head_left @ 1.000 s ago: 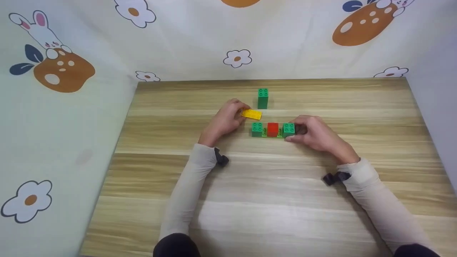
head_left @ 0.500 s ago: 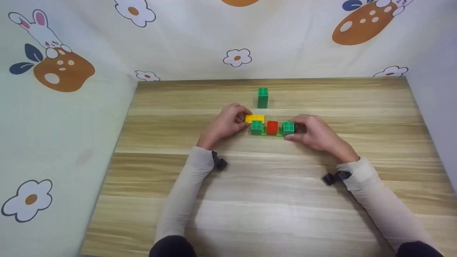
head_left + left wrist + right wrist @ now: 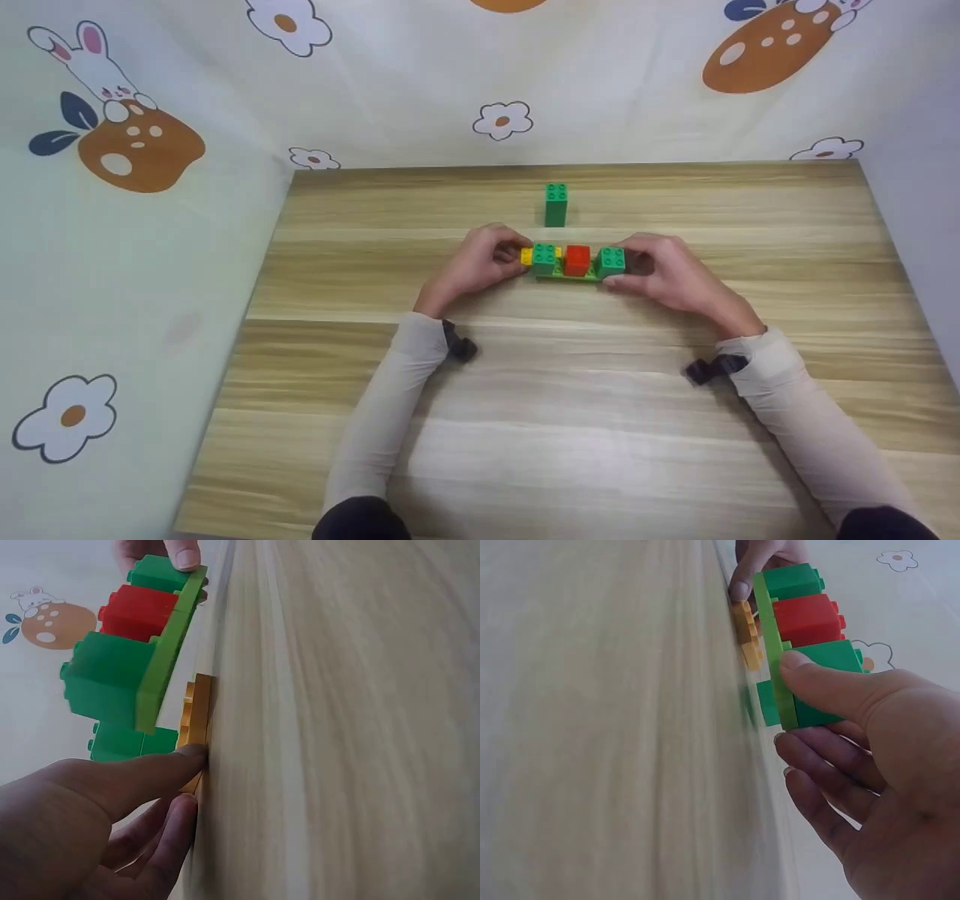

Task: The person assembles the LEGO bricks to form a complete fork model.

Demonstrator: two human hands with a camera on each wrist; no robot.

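Note:
My left hand [image 3: 476, 261] pinches the end of a flat yellow building-block plate [image 3: 196, 706], which lies on the table. Thumb and fingers of my right hand [image 3: 679, 274] grip the right end of a joined block piece. That piece is a long light-green plate [image 3: 171, 645] bearing a left green brick [image 3: 544, 259], a red brick [image 3: 577, 261] in the middle and a right green brick [image 3: 612, 262]. Both wrist views show it raised off the table, slightly above the yellow plate and apart from it. In the head view the left green brick hides much of the yellow plate.
Behind the hands a tall green block stack [image 3: 556, 210] stands upright on the wooden table [image 3: 570, 420]. A patterned cloth wall [image 3: 405, 90] rises along the table's back edge, with further walls at left and right.
My left hand has slid the yellow plate slightly right and nearer, under the piece's left end. My right hand has lifted the joined piece off the table and moved it slightly away from me.

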